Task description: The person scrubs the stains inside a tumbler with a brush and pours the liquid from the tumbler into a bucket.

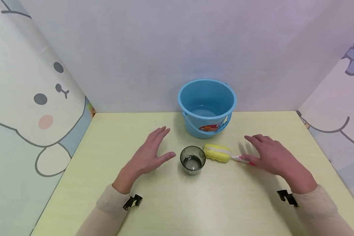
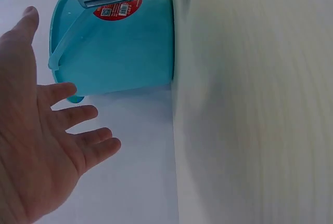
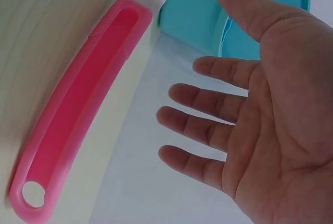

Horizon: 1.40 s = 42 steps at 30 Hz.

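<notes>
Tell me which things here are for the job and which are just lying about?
Probably for the job:
see-through dark cup, nearest the left hand
yellow sponge brush, close to the right hand

Maybe just there:
blue bucket, farther back
cartoon face on the wall

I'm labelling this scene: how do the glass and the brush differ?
The glass stands upright; the brush lies down. The glass is smoky and see-through; the brush has a yellow-and-white head and pink handle. The glass is short and round; the brush is long. Both rest on the table.
</notes>
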Tool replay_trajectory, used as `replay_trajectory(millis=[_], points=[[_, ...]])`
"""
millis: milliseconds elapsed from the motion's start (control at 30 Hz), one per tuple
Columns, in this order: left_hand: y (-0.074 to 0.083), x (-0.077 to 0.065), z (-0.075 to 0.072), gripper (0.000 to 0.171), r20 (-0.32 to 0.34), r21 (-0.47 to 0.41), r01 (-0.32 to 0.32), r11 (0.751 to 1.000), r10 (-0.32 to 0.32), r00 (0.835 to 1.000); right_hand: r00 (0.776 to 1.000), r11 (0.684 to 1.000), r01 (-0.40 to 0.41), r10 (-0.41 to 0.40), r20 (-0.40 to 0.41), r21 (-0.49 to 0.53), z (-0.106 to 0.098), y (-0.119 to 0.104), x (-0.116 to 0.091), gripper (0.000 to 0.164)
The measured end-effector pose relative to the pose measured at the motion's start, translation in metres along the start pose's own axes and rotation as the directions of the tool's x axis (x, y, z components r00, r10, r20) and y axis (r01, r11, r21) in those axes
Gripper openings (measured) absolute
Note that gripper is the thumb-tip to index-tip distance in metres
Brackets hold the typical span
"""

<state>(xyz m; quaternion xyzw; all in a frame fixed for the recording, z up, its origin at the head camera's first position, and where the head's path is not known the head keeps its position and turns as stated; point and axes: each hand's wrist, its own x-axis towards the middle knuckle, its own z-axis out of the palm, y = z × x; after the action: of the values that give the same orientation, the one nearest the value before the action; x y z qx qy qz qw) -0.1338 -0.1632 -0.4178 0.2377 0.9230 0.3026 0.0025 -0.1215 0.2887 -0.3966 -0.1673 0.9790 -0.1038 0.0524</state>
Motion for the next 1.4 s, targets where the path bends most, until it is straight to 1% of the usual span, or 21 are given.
replay_trajectory(millis=[167, 433, 600, 700, 933, 1067, 1133, 1233, 1400], points=[[0.006, 0.001, 0.007, 0.094, 0.030, -0.048, -0.013, 0.999, 0.015, 0.999, 0.999, 0.999, 0.047, -0.047, -0.019, -0.014, 0.004, 0.001, -0.001, 0.077], [0.016, 0.006, 0.022, 0.112, 0.082, -0.133, -0.046, 0.990, 0.057, 0.995, 0.996, 0.995, 0.092, -0.092, 0.002, -0.033, 0.007, 0.002, -0.001, 0.066], [0.023, 0.010, 0.032, 0.117, 0.117, -0.166, -0.045, 0.985, 0.065, 0.991, 0.994, 0.993, 0.113, -0.112, 0.015, -0.040, 0.009, 0.004, -0.002, 0.058], [0.027, 0.012, 0.036, 0.118, 0.135, -0.195, -0.051, 0.979, 0.078, 0.988, 0.993, 0.993, 0.115, -0.114, 0.034, -0.027, 0.011, 0.005, -0.002, 0.053], [0.031, 0.016, 0.045, 0.112, 0.166, -0.250, -0.069, 0.966, 0.112, 0.980, 0.990, 0.996, 0.092, -0.093, 0.109, 0.012, 0.016, 0.007, -0.001, 0.045], [0.032, 0.017, 0.048, 0.107, 0.182, -0.278, -0.052, 0.959, 0.106, 0.978, 0.987, 0.997, 0.078, -0.080, 0.139, 0.024, 0.019, 0.008, -0.001, 0.040], [0.033, 0.017, 0.049, 0.105, 0.188, -0.289, -0.040, 0.956, 0.098, 0.977, 0.986, 0.996, 0.084, -0.088, 0.141, 0.036, 0.020, 0.008, -0.001, 0.036], [0.035, 0.017, 0.050, 0.101, 0.197, -0.304, -0.020, 0.953, 0.084, 0.977, 0.984, 0.992, 0.114, -0.119, 0.130, 0.046, 0.023, 0.008, -0.001, 0.030], [0.034, 0.017, 0.052, 0.098, 0.197, -0.325, -0.008, 0.946, 0.076, 0.978, 0.982, 0.987, 0.158, -0.160, 0.099, 0.031, 0.025, 0.009, -0.002, 0.023]])
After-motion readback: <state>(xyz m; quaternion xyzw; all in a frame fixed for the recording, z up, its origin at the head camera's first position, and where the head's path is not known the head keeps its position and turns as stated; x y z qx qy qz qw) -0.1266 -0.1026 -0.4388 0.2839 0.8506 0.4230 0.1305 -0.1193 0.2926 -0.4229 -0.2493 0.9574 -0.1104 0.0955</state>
